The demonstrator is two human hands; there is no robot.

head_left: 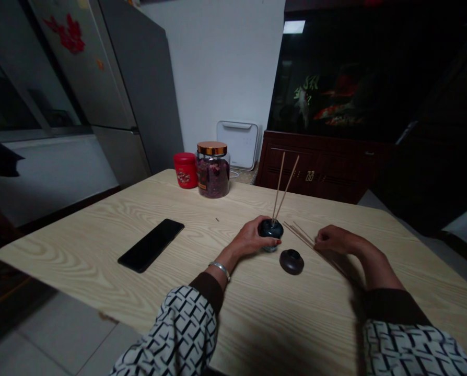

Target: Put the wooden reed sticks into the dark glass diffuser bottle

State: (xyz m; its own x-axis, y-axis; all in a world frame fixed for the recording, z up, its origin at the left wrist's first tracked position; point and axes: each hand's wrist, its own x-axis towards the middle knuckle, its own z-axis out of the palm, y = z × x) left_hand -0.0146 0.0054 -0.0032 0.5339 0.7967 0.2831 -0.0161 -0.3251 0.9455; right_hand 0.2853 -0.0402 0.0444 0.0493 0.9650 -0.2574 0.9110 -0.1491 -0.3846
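Note:
My left hand is wrapped round a small dark incense holder on the wooden table. Two thin incense sticks stand upright in the holder, leaning apart. A dark round lid lies on the table just in front of the holder. My right hand is closed over several loose incense sticks lying flat on the table to the right of the holder.
A black phone lies face down on the left of the table. At the far edge stand a red tin and a glass jar with a copper lid. Behind are a fridge, a dark wooden cabinet and a fish tank.

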